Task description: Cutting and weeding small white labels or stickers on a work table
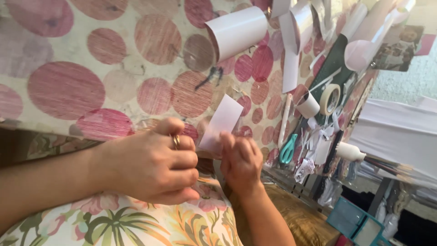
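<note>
A table covered with a cream cloth printed in large pink and red circles fills most of the view, tilted across the picture. Craft clutter lies along its far right side: a curled sheet of white paper, several loose white strips, a roll of masking tape, a smaller white roll, scissors with teal handles, a white glue bottle and a printed photo near the upper corner. A teal box sits lower down at the right edge, off the table. None of this lies between the hands and the card they work on.

The left hand comes in from the left, knuckles up, fingers curled tightly together into a loose fist, a gold ring on one finger; its thumb rests on the table edge. The right hand rises from below, back toward the camera, fingertips bunched and pinching the lower edge of a small pale pink card. The card is rectangular and plain, standing tilted just above the table edge, between the two hands. Below the hands, a flowered fabric with green leaves covers the person's lap.
</note>
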